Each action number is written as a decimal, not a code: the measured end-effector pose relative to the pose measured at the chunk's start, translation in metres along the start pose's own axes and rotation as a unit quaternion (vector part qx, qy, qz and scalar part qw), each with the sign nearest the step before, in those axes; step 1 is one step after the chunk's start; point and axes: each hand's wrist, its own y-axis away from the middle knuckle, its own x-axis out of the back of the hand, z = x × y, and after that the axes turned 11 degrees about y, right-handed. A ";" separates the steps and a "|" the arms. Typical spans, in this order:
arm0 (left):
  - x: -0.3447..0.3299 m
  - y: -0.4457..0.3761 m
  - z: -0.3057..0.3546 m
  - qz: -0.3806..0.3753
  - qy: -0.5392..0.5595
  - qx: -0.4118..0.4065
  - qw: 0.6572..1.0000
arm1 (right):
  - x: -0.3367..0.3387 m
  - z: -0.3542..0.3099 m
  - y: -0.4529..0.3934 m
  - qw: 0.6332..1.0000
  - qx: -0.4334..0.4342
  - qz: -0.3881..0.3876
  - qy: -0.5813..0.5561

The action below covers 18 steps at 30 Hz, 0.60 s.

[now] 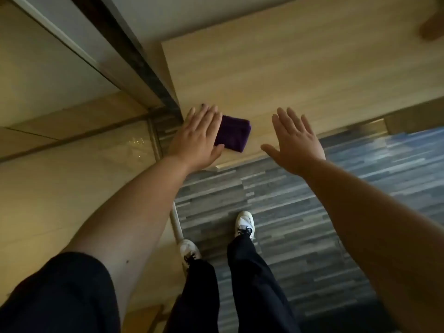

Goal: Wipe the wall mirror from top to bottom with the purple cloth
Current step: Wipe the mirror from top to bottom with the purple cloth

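A folded purple cloth (234, 134) lies on a light wooden top (288, 75), near its front left corner. My left hand (197, 135) lies flat on the cloth's left part, fingers stretched out, not curled around it. My right hand (295, 143) hovers to the right of the cloth over the top's front edge, palm down and fingers spread, holding nothing. A tall glossy panel (48, 68) with a dark metal frame (134, 56) stands at the left; I cannot tell whether it is the mirror.
Grey striped flooring (312, 212) lies below, with my legs in dark trousers and white shoes (245, 224) on it. A blurred brownish shape (432, 25) sits at the top right edge. A beige wall fills the lower left.
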 end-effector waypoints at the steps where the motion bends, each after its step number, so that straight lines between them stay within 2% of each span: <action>1: -0.010 -0.007 0.000 -0.005 0.000 -0.003 1.000 | -0.009 0.000 -0.005 1.000 0.006 -0.001 0.009; 8: -0.057 -0.049 -0.016 -0.074 -0.040 -0.052 0.995 | -0.047 -0.002 -0.030 0.999 0.027 -0.015 0.024; 12: -0.068 -0.063 -0.024 -0.107 -0.028 -0.075 0.991 | -0.062 -0.005 -0.036 0.999 0.029 -0.015 0.027; 18: -0.085 -0.065 -0.030 0.016 0.004 -0.117 0.993 | -0.074 -0.010 -0.046 0.999 0.025 -0.010 0.026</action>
